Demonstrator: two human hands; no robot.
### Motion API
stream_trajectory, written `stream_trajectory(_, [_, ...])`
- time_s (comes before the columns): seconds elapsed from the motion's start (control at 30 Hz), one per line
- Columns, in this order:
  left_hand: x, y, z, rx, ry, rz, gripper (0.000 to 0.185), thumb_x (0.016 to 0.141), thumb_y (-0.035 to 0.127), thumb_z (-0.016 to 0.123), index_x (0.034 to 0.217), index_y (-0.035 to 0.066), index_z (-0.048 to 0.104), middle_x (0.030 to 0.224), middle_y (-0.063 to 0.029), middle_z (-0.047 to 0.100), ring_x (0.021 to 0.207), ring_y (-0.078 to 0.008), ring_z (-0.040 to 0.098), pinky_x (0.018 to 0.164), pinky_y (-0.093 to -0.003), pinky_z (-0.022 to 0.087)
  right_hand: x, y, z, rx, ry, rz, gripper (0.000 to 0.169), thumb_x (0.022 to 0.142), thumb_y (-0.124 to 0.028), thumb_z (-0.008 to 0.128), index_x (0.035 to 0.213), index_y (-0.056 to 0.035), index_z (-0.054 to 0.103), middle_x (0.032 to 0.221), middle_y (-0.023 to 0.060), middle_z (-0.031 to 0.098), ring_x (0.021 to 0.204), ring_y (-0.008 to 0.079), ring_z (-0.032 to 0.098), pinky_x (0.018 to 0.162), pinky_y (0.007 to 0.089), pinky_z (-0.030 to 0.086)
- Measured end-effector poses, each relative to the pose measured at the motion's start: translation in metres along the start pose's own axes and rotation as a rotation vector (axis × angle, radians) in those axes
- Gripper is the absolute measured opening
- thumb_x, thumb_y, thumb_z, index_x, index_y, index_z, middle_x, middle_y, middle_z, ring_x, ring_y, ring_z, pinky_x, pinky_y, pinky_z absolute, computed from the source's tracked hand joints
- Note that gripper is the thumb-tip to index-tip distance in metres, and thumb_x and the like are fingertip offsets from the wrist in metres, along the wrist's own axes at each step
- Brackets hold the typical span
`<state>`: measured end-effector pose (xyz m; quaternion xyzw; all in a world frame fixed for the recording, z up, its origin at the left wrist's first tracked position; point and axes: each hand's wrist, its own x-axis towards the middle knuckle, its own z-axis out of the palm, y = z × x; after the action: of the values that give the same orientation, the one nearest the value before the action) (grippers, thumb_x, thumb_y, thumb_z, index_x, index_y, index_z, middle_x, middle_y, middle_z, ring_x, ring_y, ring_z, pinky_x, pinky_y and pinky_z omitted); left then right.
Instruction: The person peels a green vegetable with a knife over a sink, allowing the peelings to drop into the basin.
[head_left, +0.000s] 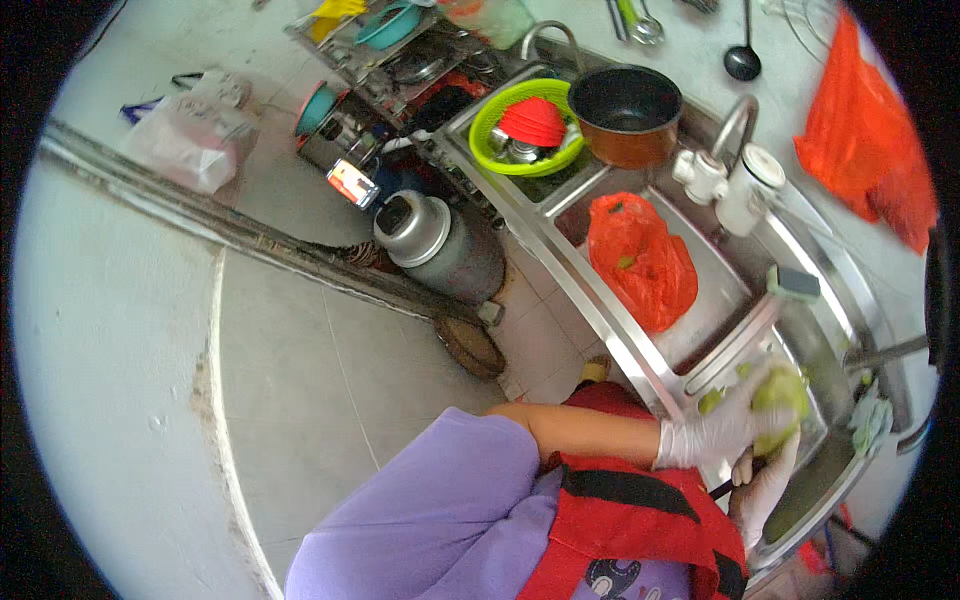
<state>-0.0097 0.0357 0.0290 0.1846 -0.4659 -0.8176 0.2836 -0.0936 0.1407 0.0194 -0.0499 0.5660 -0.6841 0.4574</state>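
Over the near basin of the stainless steel sink, my left hand (731, 427) in a clear disposable glove grips a pale green fruit or vegetable (781, 401), blurred by motion. My right hand (769, 484), gloved too, is just below it with the thumb side against the green piece. A thin dark handle (721, 490) sticks out from the curled right fingers; the tool's working end is hidden. Small green scraps (711, 400) lie in the basin underneath.
A red plastic bag (641, 262) lies in the adjoining basin. Beyond it stand a lime-green basket (491, 146) with red bowls and a brown pot (626, 139). A white faucet filter (746, 191) and a sponge (793, 283) are at the sink's back. A gas cylinder (469, 259) stands on the floor.
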Motion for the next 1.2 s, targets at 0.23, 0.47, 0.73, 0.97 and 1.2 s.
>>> stream_trajectory(0.23, [0.010, -0.027, -0.007, -0.035, -0.203, -0.040, 0.051, 0.095, 0.054, 0.050, 0.125, 0.016, 0.032, 0.122, -0.0080, 0.040, 0.119, -0.0191, 0.042, 0.095, -0.0405, 0.045, 0.027, -0.033, -0.039, -0.103, -0.155, -0.168, 0.053, 0.087, -0.025, 0.061, 0.134, -0.0069, 0.043, 0.104, 0.0050, 0.057, 0.072, 0.0106, 0.047, 0.060, 0.0211, 0.037])
stream_trajectory(0.47, [0.002, -0.013, -0.026, -0.355, -0.276, -0.527, 0.059, 0.089, 0.027, 0.065, 0.136, 0.015, 0.031, 0.126, -0.0065, 0.048, 0.114, -0.0223, 0.053, 0.092, -0.0397, 0.050, 0.016, -0.064, -0.016, -0.544, -0.297, -0.219, 0.083, 0.070, -0.013, 0.070, 0.144, -0.0036, 0.034, 0.125, 0.0133, 0.052, 0.114, 0.0242, 0.053, 0.100, 0.0337, 0.042])
stream_trajectory(0.73, [0.015, -0.010, -0.040, -0.652, -0.258, -0.146, 0.071, 0.083, 0.023, 0.067, 0.144, 0.012, 0.033, 0.132, -0.0073, 0.050, 0.119, -0.0186, 0.052, 0.100, -0.0348, 0.044, 0.010, -0.055, 0.004, -0.468, 0.058, -0.294, 0.031, 0.101, -0.022, 0.045, 0.125, -0.0027, 0.051, 0.097, 0.0024, 0.059, 0.058, 0.0055, 0.041, 0.053, 0.0208, 0.035])
stream_trajectory(0.97, [0.000, 0.015, -0.042, -0.625, -0.031, -0.055, 0.066, 0.092, 0.039, 0.060, 0.144, 0.011, 0.031, 0.133, -0.0050, 0.045, 0.124, -0.0193, 0.046, 0.104, -0.0411, 0.041, -0.010, -0.056, 0.032, -0.864, -0.202, -0.332, 0.026, 0.102, -0.021, 0.046, 0.084, -0.0039, 0.053, 0.063, 0.0029, 0.050, 0.057, 0.0099, 0.047, 0.053, 0.0264, 0.038])
stream_trajectory(1.2, [0.001, 0.010, -0.032, -0.523, -0.043, -0.035, 0.076, 0.083, 0.023, 0.073, 0.143, 0.012, 0.028, 0.132, -0.0057, 0.045, 0.124, -0.0210, 0.048, 0.107, -0.0403, 0.042, -0.007, -0.058, 0.027, -0.931, -0.165, -0.463, 0.022, 0.099, -0.022, 0.050, 0.088, -0.0036, 0.053, 0.065, 0.0211, 0.058, 0.062, 0.0415, 0.060, 0.054, 0.0458, 0.045])
